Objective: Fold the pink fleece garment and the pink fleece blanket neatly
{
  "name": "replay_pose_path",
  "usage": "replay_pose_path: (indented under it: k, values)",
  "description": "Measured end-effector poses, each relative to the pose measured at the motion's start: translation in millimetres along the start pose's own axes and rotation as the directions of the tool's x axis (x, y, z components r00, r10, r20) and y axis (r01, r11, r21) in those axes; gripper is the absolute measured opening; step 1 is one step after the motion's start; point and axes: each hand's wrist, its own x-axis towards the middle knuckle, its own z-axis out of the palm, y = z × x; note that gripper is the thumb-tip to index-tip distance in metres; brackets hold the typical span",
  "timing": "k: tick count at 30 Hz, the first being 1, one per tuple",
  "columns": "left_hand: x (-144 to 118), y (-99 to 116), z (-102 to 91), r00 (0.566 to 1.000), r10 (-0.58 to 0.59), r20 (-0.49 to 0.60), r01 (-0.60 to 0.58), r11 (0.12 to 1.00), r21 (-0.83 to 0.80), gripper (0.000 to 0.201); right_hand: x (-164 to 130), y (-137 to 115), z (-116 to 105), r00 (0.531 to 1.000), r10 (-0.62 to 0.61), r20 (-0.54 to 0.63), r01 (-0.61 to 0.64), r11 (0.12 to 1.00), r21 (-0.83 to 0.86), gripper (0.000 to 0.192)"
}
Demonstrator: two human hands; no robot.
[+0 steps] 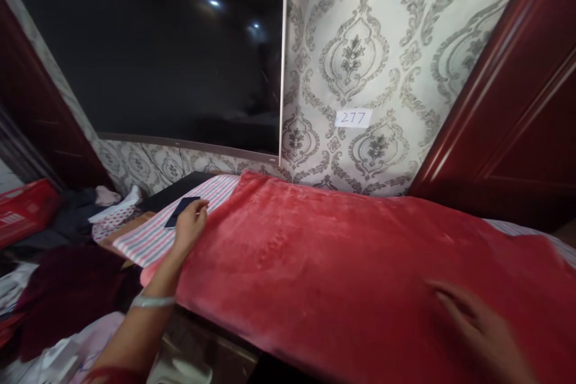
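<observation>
A plush red blanket (342, 258) lies spread over a striped pink-and-grey cloth (153, 234) on a table. My left hand (191, 225) rests at the blanket's left edge, fingers touching a dark phone (180, 211) that lies on the striped cloth; a silver bangle is on that wrist. My right hand (477, 324) lies flat and blurred on the blanket near the front right, fingers spread, holding nothing.
A large dark TV screen (153, 54) hangs on patterned wallpaper with a paper label "277" (353, 117). A dark red wooden door frame (508, 102) stands at right. Piled clothes (67, 288) and a red box (24, 210) lie at left.
</observation>
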Motion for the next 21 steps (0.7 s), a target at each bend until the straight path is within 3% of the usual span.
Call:
replay_pose_path:
  k: [4, 8, 13, 21]
  values:
    - [53, 8, 20.0, 0.982, -0.113, 0.153, 0.104, 0.992, 0.067, 0.026, 25, -17, 49, 0.987, 0.076, 0.145, -0.103, 0.975, 0.196, 0.045]
    - [76, -4, 36.1, 0.930, -0.247, 0.272, 0.214, 0.966, 0.147, 0.026, 23, -1, 76, 0.962, 0.207, 0.180, -0.253, 0.923, 0.289, 0.049]
    - [77, -7, 52.3, 0.886, -0.281, 0.369, 0.208, 0.952, 0.223, 0.029, 20, 12, 82, 0.955, 0.255, 0.150, -0.290, 0.911, 0.293, 0.047]
    - [69, 4, 73.6, 0.923, -0.199, 0.329, 0.094, 0.947, 0.308, 0.025, 20, 6, 84, 0.952, 0.284, 0.115, -0.306, 0.904, 0.298, 0.042]
